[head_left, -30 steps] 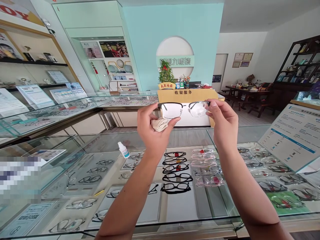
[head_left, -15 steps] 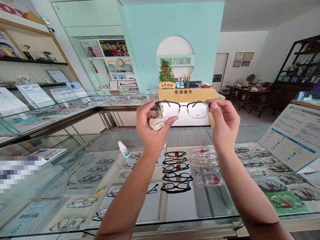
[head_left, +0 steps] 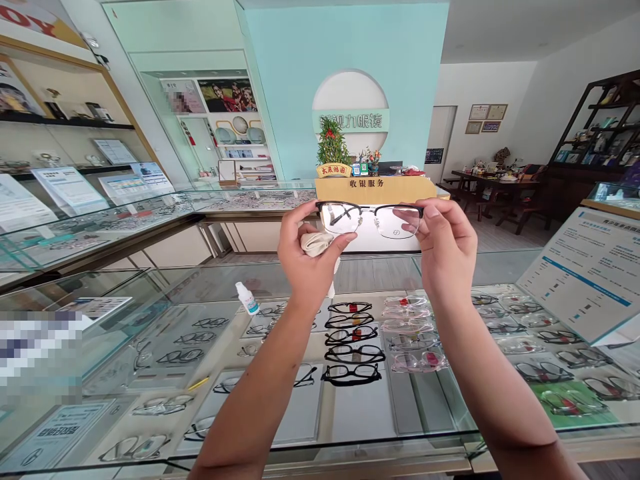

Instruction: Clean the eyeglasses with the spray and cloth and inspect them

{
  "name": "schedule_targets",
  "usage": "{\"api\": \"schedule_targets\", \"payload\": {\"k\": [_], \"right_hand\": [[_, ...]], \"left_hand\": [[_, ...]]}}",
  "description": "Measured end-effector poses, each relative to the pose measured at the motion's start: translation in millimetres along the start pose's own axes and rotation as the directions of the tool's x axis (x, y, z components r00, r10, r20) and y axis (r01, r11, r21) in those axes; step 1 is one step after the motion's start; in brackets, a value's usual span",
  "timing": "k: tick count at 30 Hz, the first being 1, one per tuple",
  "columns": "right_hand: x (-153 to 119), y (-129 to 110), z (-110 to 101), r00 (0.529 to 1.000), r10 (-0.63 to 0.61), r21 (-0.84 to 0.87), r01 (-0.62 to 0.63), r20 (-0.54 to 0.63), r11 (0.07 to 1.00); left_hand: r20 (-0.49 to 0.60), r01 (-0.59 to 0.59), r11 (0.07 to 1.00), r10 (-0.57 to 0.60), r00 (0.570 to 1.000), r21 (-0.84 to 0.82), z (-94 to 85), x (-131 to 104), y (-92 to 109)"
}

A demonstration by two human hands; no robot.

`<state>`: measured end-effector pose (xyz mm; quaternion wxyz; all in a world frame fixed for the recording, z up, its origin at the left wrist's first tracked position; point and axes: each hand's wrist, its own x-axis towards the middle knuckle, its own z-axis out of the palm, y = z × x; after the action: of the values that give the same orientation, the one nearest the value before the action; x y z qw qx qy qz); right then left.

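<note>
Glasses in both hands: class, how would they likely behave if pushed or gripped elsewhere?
The glasses are probably light, since the lower rims look thin. They may bend if pushed hard, given the slim bridge. The clear lenses look smooth, so they might feel slippery.

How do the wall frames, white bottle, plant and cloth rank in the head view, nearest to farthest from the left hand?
1. Cloth: within the left hand.
2. White bottle: on the counter, left.
3. Plant: ahead, at the far desk.
4. Wall frames: far right background.
</note>
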<state>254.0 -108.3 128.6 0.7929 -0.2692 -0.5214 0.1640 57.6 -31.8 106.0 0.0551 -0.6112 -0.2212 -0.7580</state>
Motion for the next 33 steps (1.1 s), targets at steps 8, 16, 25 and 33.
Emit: {"api": "schedule_targets", "payload": {"k": [8,16,25,33], "right_hand": [[2,5,0,1.0,-0.02,-0.028,0.02,0.004,0.999],[8,-1,-13,0.996,-0.083,-0.141,0.088,0.046,0.986],[13,-12,-24,0.888,-0.15,-0.357,0.323,0.435,0.876],[20,-1,-32,0.857,-0.024,-0.293,0.202,0.514,0.934]], "left_hand": [[0.03,0.033,0.999,-0.033,0.999,-0.01,-0.3,-1,1],[0.155,0.042,0.998,-0.036,0.987,-0.037,-8.1,8,-1],[0.345,-0.079,0.996,0.061,0.937,0.038,-15.2,11,20],[0.395,-0.021,0.999,0.007,0.919,0.029,-20.8,11,30]]}}
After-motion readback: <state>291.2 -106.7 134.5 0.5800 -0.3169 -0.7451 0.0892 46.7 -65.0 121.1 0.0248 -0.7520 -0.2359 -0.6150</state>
